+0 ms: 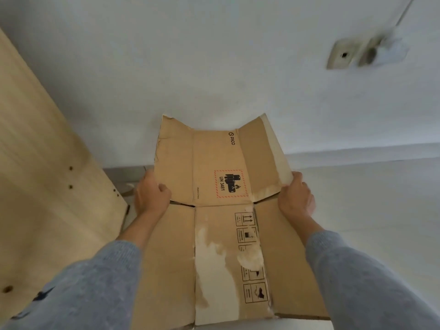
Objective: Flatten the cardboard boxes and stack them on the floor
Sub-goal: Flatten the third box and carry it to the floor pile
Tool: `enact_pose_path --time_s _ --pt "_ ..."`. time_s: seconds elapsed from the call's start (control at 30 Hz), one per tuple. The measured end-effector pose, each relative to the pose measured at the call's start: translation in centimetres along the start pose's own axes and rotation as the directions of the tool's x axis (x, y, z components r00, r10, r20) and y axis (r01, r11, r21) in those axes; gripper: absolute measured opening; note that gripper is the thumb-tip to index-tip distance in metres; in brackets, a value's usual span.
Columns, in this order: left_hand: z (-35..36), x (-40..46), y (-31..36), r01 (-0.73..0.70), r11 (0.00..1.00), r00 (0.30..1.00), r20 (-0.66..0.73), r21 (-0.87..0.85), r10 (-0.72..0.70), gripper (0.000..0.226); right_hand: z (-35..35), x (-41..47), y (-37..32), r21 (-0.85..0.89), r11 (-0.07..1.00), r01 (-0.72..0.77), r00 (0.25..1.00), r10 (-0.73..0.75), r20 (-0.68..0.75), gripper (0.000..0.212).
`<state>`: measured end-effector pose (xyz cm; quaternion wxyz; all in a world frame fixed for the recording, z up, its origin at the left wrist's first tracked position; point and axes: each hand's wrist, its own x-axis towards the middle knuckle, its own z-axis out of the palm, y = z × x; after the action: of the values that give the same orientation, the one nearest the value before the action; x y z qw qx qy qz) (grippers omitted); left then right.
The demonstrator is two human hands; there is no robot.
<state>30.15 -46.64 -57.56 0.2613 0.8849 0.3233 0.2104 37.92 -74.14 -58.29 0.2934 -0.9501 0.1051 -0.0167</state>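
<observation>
A brown cardboard box [221, 177], opened out almost flat, fills the middle of the head view. It carries a PICO logo, a red-framed UN 3481 battery label and handling symbols, with torn white patches where tape came off. My left hand [151, 195] grips its left edge near the fold. My right hand [296, 195] grips its right edge at the same height. The far flaps tilt upward toward the wall.
A light wooden panel [42, 175] with small drilled holes stands at the left, close to my left arm. A white wall [214, 55] with a socket plate [345, 54] and a cable rises ahead. Pale floor [369, 198] shows to the right of the box.
</observation>
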Motion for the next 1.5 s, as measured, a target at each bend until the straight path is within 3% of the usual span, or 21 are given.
enact_pose_path --time_s 0.2,0.37,0.47,0.6,0.7,0.9,1.07,1.33,1.5 --pt "11.8 -1.0 -8.1 0.104 0.994 0.994 0.029 0.009 -0.105 0.043 11.3 1.5 6.4 0.054 0.998 0.024 0.997 -0.028 0.076 0.04" --pt "17.2 0.0 -11.7 0.084 0.996 0.993 0.081 0.043 -0.087 0.039 14.3 3.1 9.4 0.157 0.987 0.031 0.954 -0.076 0.29 0.068" --pt "19.1 0.0 -14.0 0.091 0.991 0.982 0.159 0.094 -0.105 0.034 15.4 3.0 11.5 0.048 0.998 0.034 0.913 -0.05 0.404 0.075" --pt "20.3 -1.4 -16.0 0.197 0.954 0.919 0.297 0.225 -0.259 0.049 16.3 2.2 13.1 -0.061 0.998 -0.022 0.93 0.043 0.365 0.093" --pt "20.7 -2.9 -15.8 0.341 0.909 0.886 0.243 0.238 -0.396 0.059 17.0 2.0 13.6 -0.128 0.992 -0.012 0.909 0.064 0.412 0.09" --pt "21.0 -4.8 -16.2 0.496 0.828 0.817 0.18 0.262 -0.547 0.063 18.2 1.7 14.1 -0.162 0.987 0.003 0.874 0.077 0.48 0.083" --pt "20.7 -5.3 -18.1 0.433 0.881 0.877 0.138 0.192 -0.461 0.064 19.5 1.4 13.4 -0.175 0.985 0.008 0.881 0.076 0.468 0.081" --pt "20.3 -5.2 -17.8 0.433 0.887 0.878 0.146 0.163 -0.455 0.06 19.7 1.1 13.7 -0.111 0.994 -0.023 0.885 0.071 0.459 0.079" --pt "20.2 -5.6 -17.2 0.366 0.906 0.903 0.154 0.213 -0.401 0.063 18.5 1.0 13.5 -0.112 0.992 0.05 0.909 0.001 0.418 0.071"
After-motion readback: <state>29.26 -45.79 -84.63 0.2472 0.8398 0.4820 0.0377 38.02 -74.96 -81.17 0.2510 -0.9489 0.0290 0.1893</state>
